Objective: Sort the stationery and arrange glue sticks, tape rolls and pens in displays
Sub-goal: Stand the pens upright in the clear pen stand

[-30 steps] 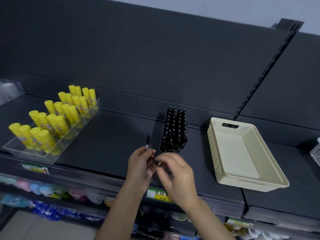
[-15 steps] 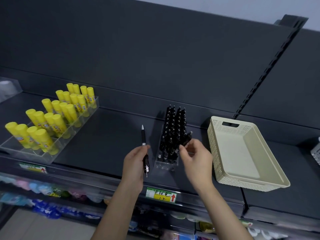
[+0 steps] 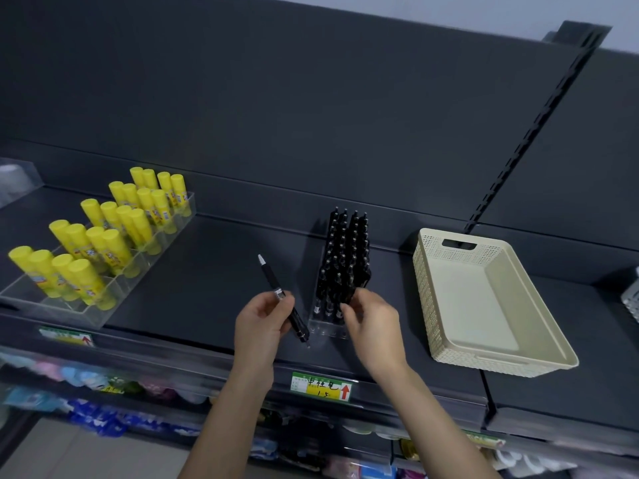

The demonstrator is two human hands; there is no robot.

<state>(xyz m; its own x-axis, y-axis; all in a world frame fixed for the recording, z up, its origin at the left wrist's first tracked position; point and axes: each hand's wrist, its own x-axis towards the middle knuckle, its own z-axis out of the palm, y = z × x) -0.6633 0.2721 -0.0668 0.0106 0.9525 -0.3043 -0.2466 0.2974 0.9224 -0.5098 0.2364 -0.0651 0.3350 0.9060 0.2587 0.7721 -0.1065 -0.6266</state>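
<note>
On the dark shelf a clear pen display [image 3: 342,271] stands filled with several upright black pens. My left hand [image 3: 262,326] grips one black pen [image 3: 273,281] slanted, its white end up and tip down, just left of the display. My right hand [image 3: 371,326] pinches another black pen [image 3: 359,285] at the display's front right rows. Several yellow glue sticks [image 3: 103,233] stand in a clear stepped tray [image 3: 114,299] at the left.
A cream perforated basket [image 3: 428,281] lies empty to the right of the pens. A clear holder [image 3: 17,181] sits at the far left, a white basket edge [image 3: 631,299] at the far right. A price label [image 3: 321,387] hangs below; lower shelves hold colourful goods.
My hands came apart from in front of the display. The right hand carried a pen up to the display's front right rows; the left kept its pen, now more slanted.
</note>
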